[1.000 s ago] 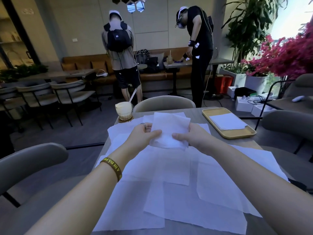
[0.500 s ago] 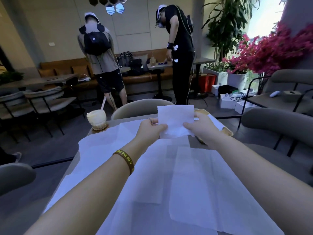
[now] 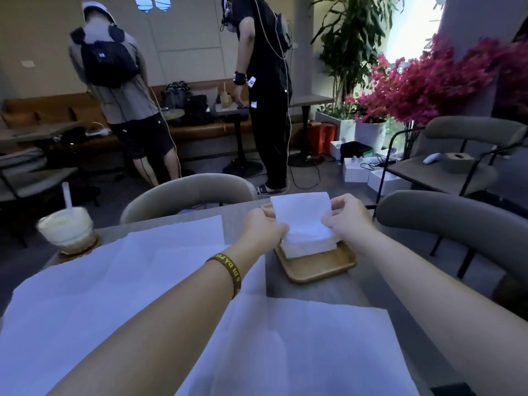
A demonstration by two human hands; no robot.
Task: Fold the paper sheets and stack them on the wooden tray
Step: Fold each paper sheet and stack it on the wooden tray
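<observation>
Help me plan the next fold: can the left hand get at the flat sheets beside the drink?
Probably, once freed: the left hand pinches the folded sheet, but the flat sheets lie uncovered beside it, nothing between.

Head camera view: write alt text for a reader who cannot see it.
A person's left grip and right grip pinch a folded paper sheet by its sides, over a stack of folded sheets on a wooden tray. Unfolded sheets cover the near table; an iced drink stands far left.
</observation>
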